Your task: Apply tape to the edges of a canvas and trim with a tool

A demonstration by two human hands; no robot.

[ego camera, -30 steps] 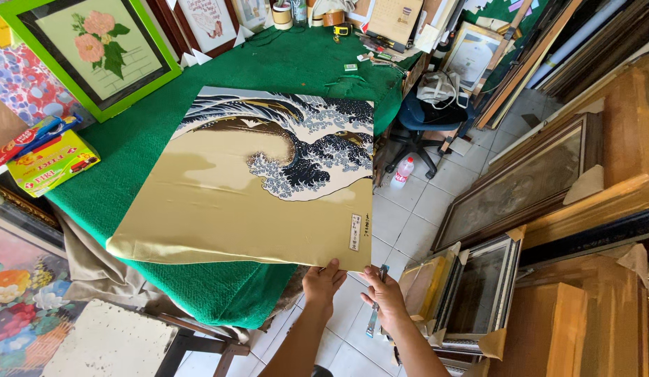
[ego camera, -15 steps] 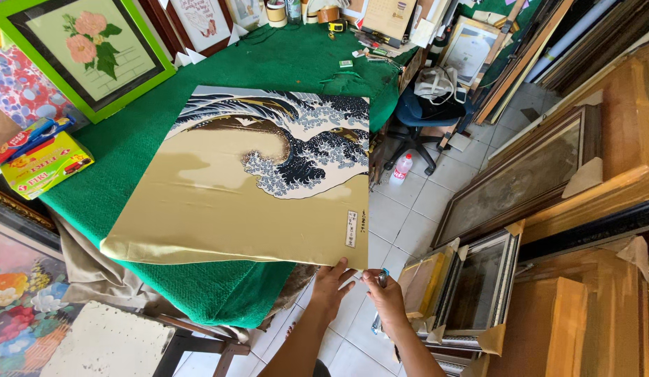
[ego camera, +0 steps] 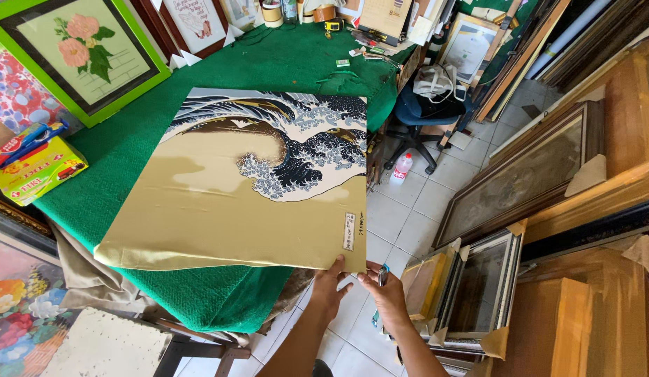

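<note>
Glossy gold-toned wave print (ego camera: 241, 202) on rough green cloth (ego camera: 220, 300); glazed pale floor tiles (ego camera: 401, 216); wooden frames (ego camera: 541, 174).

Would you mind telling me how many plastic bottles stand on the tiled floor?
1: a small clear plastic bottle with a red cap stands on the white tiled floor, beside the blue office chair and the green-covered table. Others may hide behind the stacked frames.

Seen from above: a gold print of a great wave (ego camera: 248, 188) lying flat on the green-covered table (ego camera: 220, 293), its near corner overhanging the edge. Left hand (ego camera: 329, 287) touching that corner, right hand (ego camera: 389, 297) just beside, clutching a small blue-tipped tool (ego camera: 380, 279). Green-framed flower picture (ego camera: 80, 52) at far left.
</note>
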